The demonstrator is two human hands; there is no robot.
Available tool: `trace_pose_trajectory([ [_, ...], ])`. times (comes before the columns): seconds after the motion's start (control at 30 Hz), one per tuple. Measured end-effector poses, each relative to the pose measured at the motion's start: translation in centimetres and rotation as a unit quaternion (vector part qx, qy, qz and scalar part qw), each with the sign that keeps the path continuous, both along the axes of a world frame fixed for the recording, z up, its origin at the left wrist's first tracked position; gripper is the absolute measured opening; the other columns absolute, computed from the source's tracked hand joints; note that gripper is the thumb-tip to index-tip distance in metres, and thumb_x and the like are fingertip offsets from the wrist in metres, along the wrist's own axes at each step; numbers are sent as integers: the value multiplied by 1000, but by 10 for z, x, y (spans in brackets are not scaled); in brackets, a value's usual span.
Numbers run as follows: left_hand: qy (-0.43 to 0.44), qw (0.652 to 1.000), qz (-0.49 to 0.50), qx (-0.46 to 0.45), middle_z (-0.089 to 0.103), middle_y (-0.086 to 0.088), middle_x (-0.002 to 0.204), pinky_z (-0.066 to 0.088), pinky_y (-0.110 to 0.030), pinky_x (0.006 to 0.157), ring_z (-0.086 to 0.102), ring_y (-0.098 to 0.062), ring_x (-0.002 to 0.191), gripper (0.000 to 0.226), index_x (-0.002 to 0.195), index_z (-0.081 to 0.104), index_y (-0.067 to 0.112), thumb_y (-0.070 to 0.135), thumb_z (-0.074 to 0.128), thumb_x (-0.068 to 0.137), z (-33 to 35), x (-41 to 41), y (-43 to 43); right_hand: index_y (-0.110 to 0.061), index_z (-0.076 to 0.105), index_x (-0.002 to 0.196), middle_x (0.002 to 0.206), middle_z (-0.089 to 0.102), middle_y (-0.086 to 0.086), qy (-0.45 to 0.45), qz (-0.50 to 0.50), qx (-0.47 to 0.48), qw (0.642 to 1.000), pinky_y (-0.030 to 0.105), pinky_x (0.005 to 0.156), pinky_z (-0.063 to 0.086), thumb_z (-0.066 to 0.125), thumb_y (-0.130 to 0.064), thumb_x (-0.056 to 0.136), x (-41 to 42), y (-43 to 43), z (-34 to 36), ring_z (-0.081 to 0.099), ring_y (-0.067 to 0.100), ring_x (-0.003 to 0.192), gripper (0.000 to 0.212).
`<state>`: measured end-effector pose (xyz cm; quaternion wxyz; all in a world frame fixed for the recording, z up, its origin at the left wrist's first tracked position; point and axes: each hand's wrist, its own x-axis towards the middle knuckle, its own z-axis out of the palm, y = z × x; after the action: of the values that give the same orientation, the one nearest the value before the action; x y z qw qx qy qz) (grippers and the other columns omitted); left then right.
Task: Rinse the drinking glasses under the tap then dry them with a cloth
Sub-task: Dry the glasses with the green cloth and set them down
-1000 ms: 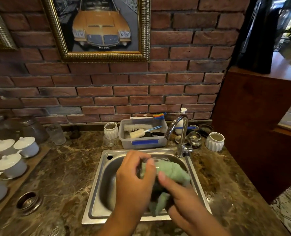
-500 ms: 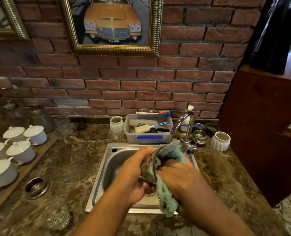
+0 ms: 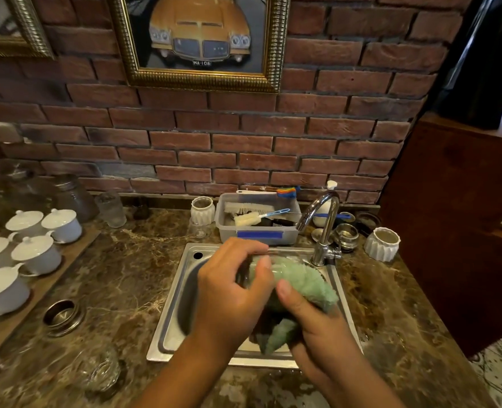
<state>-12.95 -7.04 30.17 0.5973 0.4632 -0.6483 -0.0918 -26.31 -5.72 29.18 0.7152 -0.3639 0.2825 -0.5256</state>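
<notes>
The drinking glass (image 3: 248,276) was in the lower centre of the frame, above the sink (image 3: 163,340), and mostly covered. The left hand (image 3: 229,298) gripped it with curled fingers. The right hand (image 3: 317,328) held the green cloth (image 3: 302,281) around it. The tap (image 3: 326,222) stood behind them, and white cups (image 3: 38,251) were at the left edge.

Seen from a wide-angle camera on the person's head, looking forward and down: the left hand (image 3: 229,293) and right hand (image 3: 317,328) sit close beneath the lens over the sink (image 3: 163,328), tabletop (image 3: 120,275) spreading around, brick wall (image 3: 243,142) straight ahead.
</notes>
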Motion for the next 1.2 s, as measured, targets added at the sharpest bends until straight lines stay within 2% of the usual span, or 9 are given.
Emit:
trace_pose_trajectory([
  [0.13, -61, 996, -44, -40, 64, 2, 88, 50, -25, 70, 62, -10, 83, 25, 95, 70, 9, 26, 53, 91, -8, 9, -2, -12, 76, 102, 105, 73, 24, 44, -13, -28, 999, 58, 92, 55, 95, -44, 50, -4, 2, 2, 70, 41, 102, 64],
  [0.33, 288, 924, -121, 221, 71, 3, 82, 53, -26, 61, 67, -11, 75, 27, 89, 71, 22, 46, 59, 83, -2, -9, 1, -27, 76, 97, 97, 76, -14, 371, -39, -307, 875, 31, 84, 59, 67, -48, 86, -10, -4, 11, 72, 7, 92, 25],
  [0.47, 421, 761, -166, 465, 75, -13, 90, 53, -32, 65, 70, -22, 75, 34, 101, 77, 8, 37, 64, 90, 5, -1, -11, -24, 74, 96, 97, 74, -11, 587, -33, -560, 583, 37, 84, 56, 70, -32, 83, -27, -18, 8, 65, 12, 96, 15],
  [0.57, 422, 676, -206, 568, 73, -13, 88, 53, -34, 64, 67, -24, 76, 41, 107, 77, 7, 43, 64, 90, 0, 7, -13, -26, 74, 97, 96, 74, -13, 619, -16, -599, 508, 31, 86, 52, 71, -29, 85, -33, -17, 10, 64, 9, 94, 13],
  [0.63, 416, 676, -202, 574, 69, -12, 79, 48, -29, 54, 64, -24, 66, 44, 101, 77, 4, 45, 65, 89, -2, 5, -13, -27, 75, 93, 92, 74, -14, 613, -28, -589, 525, 32, 81, 53, 69, -34, 88, -32, -13, 7, 65, 8, 91, 10],
  [0.83, 399, 825, -88, 390, 61, 0, 56, 38, -24, 42, 57, -16, 50, 29, 72, 62, 14, 23, 53, 98, 9, -11, -2, -28, 71, 97, 90, 71, -15, 484, -80, -397, 776, 33, 74, 57, 57, -59, 91, -13, -1, 0, 66, 1, 86, 35],
  [1.0, 83, 991, -8, 103, 63, 10, 74, 47, -20, 61, 60, -7, 72, 25, 84, 68, 16, 30, 51, 94, 1, 0, 6, -16, 75, 84, 75, 72, 8, 155, -51, -97, 982, 51, 68, 57, 83, -55, 68, 6, 14, 9, 68, 22, 69, 43],
  [1.1, -84, 996, 4, 2, 64, 5, 84, 47, -21, 68, 59, -6, 80, 28, 93, 70, 12, 32, 50, 92, -5, 13, 4, -13, 77, 95, 96, 74, 23, -23, -34, 63, 997, 64, 82, 50, 84, -30, 71, 13, 17, 6, 71, 37, 83, 30],
  [1.2, 0, 998, -39, 49, 65, 10, 87, 50, -23, 69, 62, -6, 82, 26, 96, 68, 19, 35, 48, 92, -6, 12, 13, -19, 77, 90, 88, 76, 15, 101, -79, -33, 991, 52, 78, 55, 79, -38, 78, 12, 24, 14, 72, 33, 83, 22],
])
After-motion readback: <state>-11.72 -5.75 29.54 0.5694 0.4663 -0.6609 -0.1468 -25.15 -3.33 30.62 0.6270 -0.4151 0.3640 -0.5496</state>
